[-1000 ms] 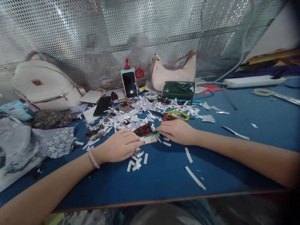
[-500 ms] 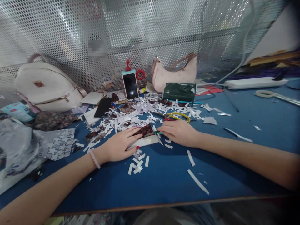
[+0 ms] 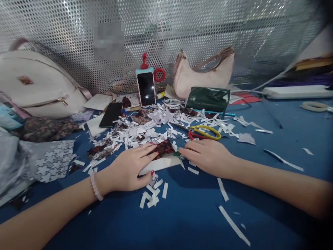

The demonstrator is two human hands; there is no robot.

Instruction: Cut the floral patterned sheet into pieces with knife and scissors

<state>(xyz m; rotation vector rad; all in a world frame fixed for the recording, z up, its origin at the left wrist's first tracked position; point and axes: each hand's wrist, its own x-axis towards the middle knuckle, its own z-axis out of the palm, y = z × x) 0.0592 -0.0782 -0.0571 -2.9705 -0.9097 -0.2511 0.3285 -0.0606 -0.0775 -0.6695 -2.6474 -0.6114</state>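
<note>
My left hand (image 3: 127,166), with a beaded bracelet at the wrist, lies with its fingers stretched out. Its fingertips press on a dark red-and-black floral piece (image 3: 164,148) and its thumb is beside a white strip (image 3: 163,164) just in front of that piece. At the right end of both, my right hand (image 3: 208,156) has its fingers pinched together on a thin green item (image 3: 179,153), mostly covered by the fingers, so its kind is unclear. Behind the right hand rest scissors (image 3: 205,132) with yellow and red handles, near a heap of white paper scraps (image 3: 145,132).
Further back are a black phone (image 3: 111,114), an upright phone-like device (image 3: 146,88), a dark green pouch (image 3: 208,99), a pink handbag (image 3: 203,78) and a white backpack (image 3: 39,86). A roll of tape (image 3: 314,106) and a power strip (image 3: 296,91) lie at right.
The view has shifted closer, so most things look larger and spread outward. Both hands keep the same places at the floral piece and white strip.
</note>
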